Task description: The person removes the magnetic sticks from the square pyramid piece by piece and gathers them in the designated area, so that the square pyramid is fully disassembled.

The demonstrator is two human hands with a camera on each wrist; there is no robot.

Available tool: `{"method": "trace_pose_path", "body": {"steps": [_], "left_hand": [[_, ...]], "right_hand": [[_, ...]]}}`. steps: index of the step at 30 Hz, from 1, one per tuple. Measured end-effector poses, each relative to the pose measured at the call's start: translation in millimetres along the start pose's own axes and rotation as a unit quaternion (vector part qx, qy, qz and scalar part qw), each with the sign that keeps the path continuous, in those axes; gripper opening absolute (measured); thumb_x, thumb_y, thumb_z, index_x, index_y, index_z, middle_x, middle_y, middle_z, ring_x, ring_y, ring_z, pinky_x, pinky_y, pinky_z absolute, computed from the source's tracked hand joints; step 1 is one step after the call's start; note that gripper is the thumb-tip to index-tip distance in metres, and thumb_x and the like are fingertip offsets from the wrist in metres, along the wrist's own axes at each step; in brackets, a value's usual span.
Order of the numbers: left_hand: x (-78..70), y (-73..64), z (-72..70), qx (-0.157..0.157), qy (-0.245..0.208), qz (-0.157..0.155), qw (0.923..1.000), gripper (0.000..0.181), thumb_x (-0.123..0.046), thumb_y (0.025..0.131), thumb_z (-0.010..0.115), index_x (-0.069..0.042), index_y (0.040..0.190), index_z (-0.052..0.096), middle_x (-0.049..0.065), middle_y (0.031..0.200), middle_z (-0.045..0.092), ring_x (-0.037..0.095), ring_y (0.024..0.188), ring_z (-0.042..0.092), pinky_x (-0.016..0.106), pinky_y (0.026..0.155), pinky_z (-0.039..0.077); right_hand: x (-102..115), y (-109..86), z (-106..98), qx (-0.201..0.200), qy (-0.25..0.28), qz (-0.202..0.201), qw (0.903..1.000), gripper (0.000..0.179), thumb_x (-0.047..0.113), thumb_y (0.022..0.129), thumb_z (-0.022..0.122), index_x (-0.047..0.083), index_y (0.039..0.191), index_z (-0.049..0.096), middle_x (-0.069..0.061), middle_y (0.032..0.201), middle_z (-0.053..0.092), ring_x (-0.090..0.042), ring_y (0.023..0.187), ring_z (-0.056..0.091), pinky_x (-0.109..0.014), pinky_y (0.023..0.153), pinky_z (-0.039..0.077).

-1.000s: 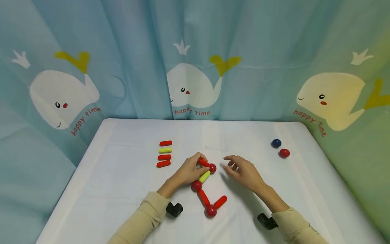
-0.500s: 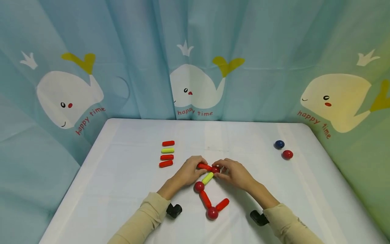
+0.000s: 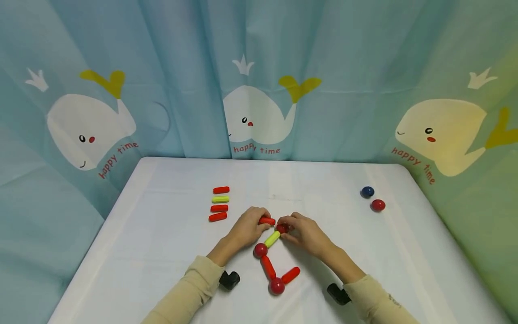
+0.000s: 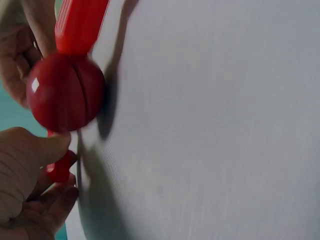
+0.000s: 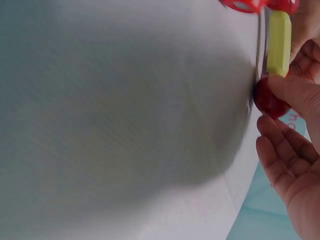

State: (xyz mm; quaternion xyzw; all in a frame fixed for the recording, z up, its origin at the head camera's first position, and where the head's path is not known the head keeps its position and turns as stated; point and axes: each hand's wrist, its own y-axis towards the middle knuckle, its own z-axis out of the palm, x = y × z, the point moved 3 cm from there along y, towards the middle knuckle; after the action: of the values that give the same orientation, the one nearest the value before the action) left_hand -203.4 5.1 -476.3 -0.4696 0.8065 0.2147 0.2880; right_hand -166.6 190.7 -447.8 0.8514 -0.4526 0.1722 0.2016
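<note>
My left hand pinches a short red rod between thumb and fingers, left of the joined pieces. Thumb and fingers of my right hand grip a red ball, also seen in the right wrist view. A yellow-green rod runs from that ball to a second red ball. From there a red rod leads to a third red ball, with another red rod sticking out of it. The held rod's tip appears slightly apart from the gripped ball.
Several loose rods, red ones and a yellow-green rod, lie in a column at the back left of the white table. A blue ball and a red ball sit at the back right. A whale-print curtain stands behind.
My right hand has come in from the right and taken hold of the top red ball. The left hand's rod, earlier against that ball, has turned more level and now seems separated from it.
</note>
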Motion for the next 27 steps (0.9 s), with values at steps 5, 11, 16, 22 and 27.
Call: {"method": "trace_pose_path", "body": {"steps": [5,11,16,22,27], "left_hand": [[-2.4,-8.9,0.2,0.011,0.012,0.023,0.9996,0.016,-0.013,0.096,0.072,-0.01,0.111,0.068,0.003,0.109,0.066,0.021,0.109,0.058,0.038,0.095,0.05],[-4.0,-16.0,-2.3,-0.017,0.023,0.022,0.9993,0.017,-0.015,0.094,0.075,-0.01,0.11,0.071,0.003,0.111,0.067,0.021,0.113,0.058,0.04,0.097,0.05],[-7.3,-15.2,0.5,-0.042,0.032,0.008,0.9986,0.016,-0.016,0.093,0.076,-0.011,0.108,0.073,0.003,0.108,0.07,0.022,0.109,0.06,0.039,0.095,0.05],[-3.1,-13.3,-1.7,-0.093,0.002,-0.051,0.9944,0.017,-0.018,0.094,0.076,-0.009,0.107,0.071,0.002,0.097,0.068,0.019,0.09,0.057,0.034,0.078,0.049],[2.7,-23.2,-12.0,-0.112,-0.015,-0.03,0.9931,0.016,-0.014,0.09,0.079,-0.01,0.103,0.072,0.001,0.096,0.069,0.019,0.091,0.057,0.035,0.078,0.049]], "right_hand": [[2.2,-4.1,3.1,-0.014,-0.003,-0.001,0.9999,0.032,0.005,0.085,0.082,0.008,0.115,0.071,-0.002,0.094,0.065,-0.02,0.085,0.067,-0.032,0.078,0.058],[4.0,-3.9,2.2,-0.023,-0.008,-0.001,0.9997,0.032,0.006,0.084,0.083,0.008,0.114,0.071,-0.002,0.094,0.065,-0.02,0.084,0.065,-0.031,0.076,0.058],[3.2,-5.5,1.1,-0.029,-0.01,0.002,0.9995,0.033,0.005,0.084,0.083,0.008,0.115,0.071,-0.002,0.093,0.065,-0.021,0.083,0.065,-0.03,0.075,0.057],[1.5,-6.8,1.7,-0.041,-0.012,0.003,0.9991,0.034,0.006,0.083,0.084,0.008,0.114,0.072,-0.001,0.093,0.065,-0.018,0.081,0.064,-0.029,0.072,0.057],[0.2,-10.3,3.0,-0.034,-0.012,0.01,0.9993,0.033,0.009,0.084,0.084,0.01,0.114,0.072,0.0,0.093,0.065,-0.018,0.082,0.065,-0.03,0.073,0.057]]}}
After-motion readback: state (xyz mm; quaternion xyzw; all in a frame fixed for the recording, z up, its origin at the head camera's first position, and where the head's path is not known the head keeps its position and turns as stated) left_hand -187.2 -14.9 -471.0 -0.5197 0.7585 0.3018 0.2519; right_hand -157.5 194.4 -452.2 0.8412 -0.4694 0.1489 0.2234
